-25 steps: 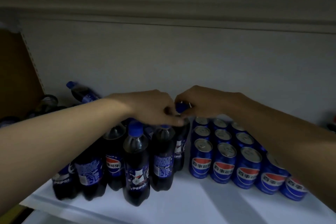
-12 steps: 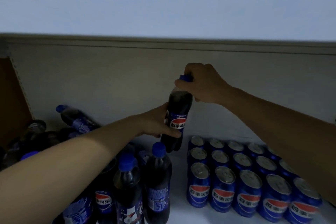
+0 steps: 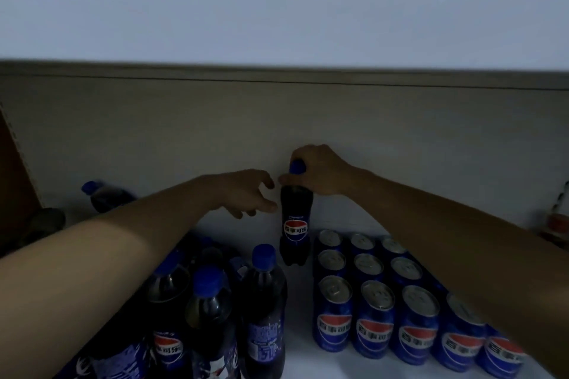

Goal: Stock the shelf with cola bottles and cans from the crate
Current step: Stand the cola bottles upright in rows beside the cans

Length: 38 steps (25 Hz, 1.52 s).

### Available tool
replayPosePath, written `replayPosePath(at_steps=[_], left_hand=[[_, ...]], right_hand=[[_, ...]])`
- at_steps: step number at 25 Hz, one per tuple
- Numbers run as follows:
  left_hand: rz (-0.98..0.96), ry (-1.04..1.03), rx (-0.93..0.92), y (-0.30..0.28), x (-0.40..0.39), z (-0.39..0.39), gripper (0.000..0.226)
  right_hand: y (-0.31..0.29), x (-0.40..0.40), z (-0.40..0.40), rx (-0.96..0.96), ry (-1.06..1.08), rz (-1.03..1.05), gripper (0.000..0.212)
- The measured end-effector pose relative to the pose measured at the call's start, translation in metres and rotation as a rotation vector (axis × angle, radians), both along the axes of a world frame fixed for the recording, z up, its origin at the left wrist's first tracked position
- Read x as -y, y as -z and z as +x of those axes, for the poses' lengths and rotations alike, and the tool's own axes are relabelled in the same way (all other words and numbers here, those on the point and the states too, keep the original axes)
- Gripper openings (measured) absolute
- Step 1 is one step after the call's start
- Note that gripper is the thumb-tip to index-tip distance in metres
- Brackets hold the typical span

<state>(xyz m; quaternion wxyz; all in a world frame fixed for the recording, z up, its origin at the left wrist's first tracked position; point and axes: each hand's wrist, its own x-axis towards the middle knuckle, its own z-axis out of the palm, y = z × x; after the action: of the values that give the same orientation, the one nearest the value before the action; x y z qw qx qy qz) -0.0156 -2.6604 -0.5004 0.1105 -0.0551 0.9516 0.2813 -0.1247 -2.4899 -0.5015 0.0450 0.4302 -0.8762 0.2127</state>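
Starting far left: one bottle (image 3: 104, 197) lies tipped against the back wall. Left hand (image 3: 246, 194), fingers spread, holds nothing, just beside the held bottle (image 3: 296, 224). Right hand (image 3: 317, 171) pinches its cap (image 3: 296, 167). Bottle upright, long axis vertical, cap up, far centre between bottles (image 3: 261, 301) and cans (image 3: 375, 301). Risk: cap-only hold lets it swing, toppling neighbours.

We see only our own two bare forearms and hands. The left hand (image 3: 246, 194), at about ten o'clock from frame centre-bottom, and the right hand (image 3: 317, 172), at about one o'clock, wear no gloves, rings or watch. No sleeve shows on either arm up to the frame edges.
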Motion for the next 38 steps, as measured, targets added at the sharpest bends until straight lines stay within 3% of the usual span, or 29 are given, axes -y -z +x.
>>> replayPosePath(at_steps=[3, 10, 14, 17, 20, 23, 25, 27, 30, 33, 35, 38], left_hand=[[-0.069, 0.044, -0.015, 0.001, -0.001, 0.000, 0.055], [-0.088, 0.183, 0.020, 0.002, -0.020, 0.010, 0.039], [-0.172, 0.278, 0.157, -0.013, -0.036, 0.037, 0.047], [-0.393, 0.392, 0.278, -0.011, -0.048, 0.058, 0.045], [-0.505, 0.407, 0.237, -0.003, -0.050, 0.063, 0.041], [-0.532, 0.413, 0.045, -0.006, -0.045, 0.054, 0.045], [-0.498, 0.372, -0.082, -0.013, -0.041, 0.047, 0.041], [-0.467, 0.296, -0.142, -0.026, -0.039, 0.038, 0.036], [-0.331, 0.085, -0.184, -0.041, -0.041, 0.024, 0.043], [-0.204, -0.054, -0.050, -0.045, -0.046, 0.022, 0.048], [-0.208, 0.027, -0.016, -0.047, -0.045, 0.024, 0.048], [-0.346, 0.140, -0.095, -0.043, -0.047, 0.025, 0.043]], right_hand=[[0.019, 0.008, -0.013, -0.003, 0.030, 0.063, 0.044], [0.039, 0.011, -0.017, -0.126, 0.074, 0.283, 0.042], [0.037, 0.005, -0.010, -0.220, 0.151, 0.369, 0.056], [0.027, -0.004, 0.006, -0.258, 0.156, 0.223, 0.057], [0.019, -0.014, 0.031, -0.274, 0.056, 0.050, 0.041], [0.012, -0.027, 0.054, 0.027, -0.159, 0.000, 0.016], [0.010, -0.038, 0.067, 0.364, -0.269, -0.037, 0.033], [0.015, -0.046, 0.077, 0.634, -0.303, -0.075, 0.075], [0.032, -0.036, 0.092, 0.504, -0.179, -0.106, 0.124], [0.046, -0.023, 0.095, 0.343, -0.127, -0.160, 0.116], [0.049, -0.024, 0.085, 0.378, -0.121, -0.166, 0.106], [0.048, -0.025, 0.067, 0.426, -0.106, -0.120, 0.107]])
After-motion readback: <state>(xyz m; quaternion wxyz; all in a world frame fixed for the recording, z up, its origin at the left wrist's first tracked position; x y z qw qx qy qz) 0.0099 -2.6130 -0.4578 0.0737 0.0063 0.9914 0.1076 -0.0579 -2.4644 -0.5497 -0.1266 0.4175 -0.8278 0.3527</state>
